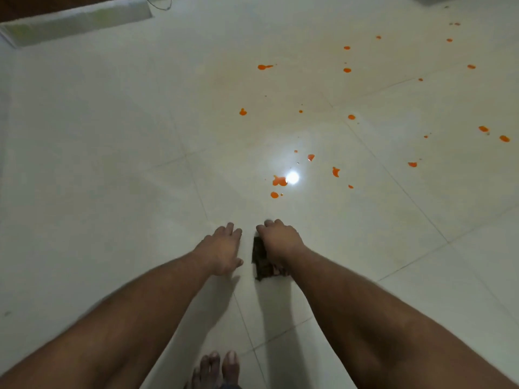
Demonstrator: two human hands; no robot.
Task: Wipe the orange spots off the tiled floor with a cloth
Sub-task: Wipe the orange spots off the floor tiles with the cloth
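Note:
A dark brown cloth [259,261] lies on the pale tiled floor [112,164] under my right hand [280,240], whose fingers are curled down on it. My left hand [223,249] is flat on the floor just left of the cloth, fingers apart, holding nothing. Several orange spots are scattered ahead and to the right. The nearest spots [279,181] lie a short way beyond my right hand, beside a bright light reflection. More spots [264,67] reach towards the far right.
My bare toes [217,369] show at the bottom edge. A low white step [75,22] with a dark floor behind it lies at the top left. A thin cable [158,4] hangs near the top.

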